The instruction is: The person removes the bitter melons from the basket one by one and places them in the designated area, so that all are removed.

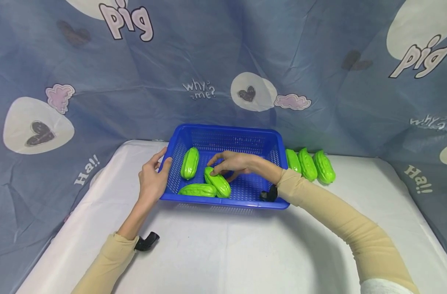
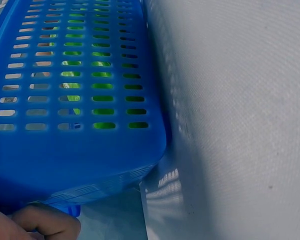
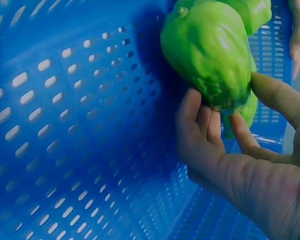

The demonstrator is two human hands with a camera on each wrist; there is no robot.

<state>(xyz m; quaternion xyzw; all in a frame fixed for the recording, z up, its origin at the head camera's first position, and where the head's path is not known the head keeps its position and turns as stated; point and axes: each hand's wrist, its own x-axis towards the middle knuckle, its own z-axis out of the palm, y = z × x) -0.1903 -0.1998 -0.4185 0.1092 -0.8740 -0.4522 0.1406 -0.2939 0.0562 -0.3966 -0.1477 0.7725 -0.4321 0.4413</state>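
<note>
A blue plastic basket with slotted walls stands on the white table. My left hand grips its left rim; in the left wrist view curled fingers show beside the basket wall. Inside the basket, my right hand holds the far end of a glossy green bitter melon, thumb on one side and fingers on the other, as the right wrist view shows on the melon. Another bitter melon lies along the near wall, touching the held one. A third bitter melon lies near the left wall.
Outside the basket's right side, three more bitter melons lie side by side, the outermost melon farthest right. A printed blue cloth hangs behind the white table. Black wrist-camera mounts sit on both forearms.
</note>
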